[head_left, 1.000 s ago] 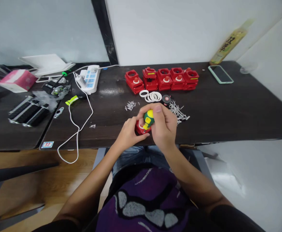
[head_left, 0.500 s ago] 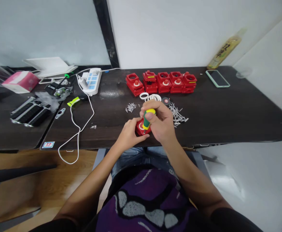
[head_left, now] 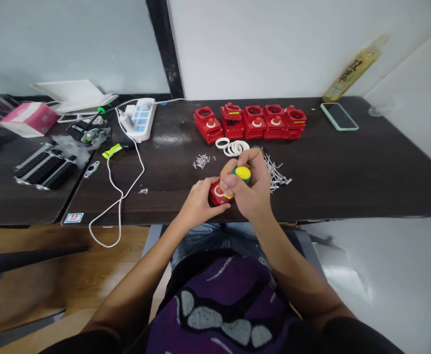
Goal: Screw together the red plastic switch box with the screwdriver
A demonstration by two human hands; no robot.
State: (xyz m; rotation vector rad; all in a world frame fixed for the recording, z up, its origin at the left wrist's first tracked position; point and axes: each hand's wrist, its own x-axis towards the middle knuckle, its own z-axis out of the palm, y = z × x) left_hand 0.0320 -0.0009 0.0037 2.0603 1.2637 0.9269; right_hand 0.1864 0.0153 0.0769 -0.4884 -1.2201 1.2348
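At the near edge of the dark wood-grain tabletop (head_left: 164,209), we hold 1 red push-button housing (head_left: 214,199) with the left hand (head_left: 199,204). The thumb lies along its near side, the fingers reach its far side, and the hand is half open around the body. We curl the right hand (head_left: 252,191) closely round the green-and-yellow screwdriver (head_left: 243,173); the handle leans rightward and the tip points at the near part of the housing's top face. We cannot make out a screw head under the tip.

We judge the step in hand to be driving a screw at this end of the housing. In our judgement, the next move calls for a seated tip, a more upright shaft, and a firm left hand to prevent the housing from turning.

Beyond the hands, we find a pile of long screws (head_left: 274,174) at right and a heap of short screws (head_left: 201,161) at left. Farther off lie the white rings (head_left: 233,149), then 5 stacks of red housings (head_left: 254,129) before the white wall (head_left: 245,54).
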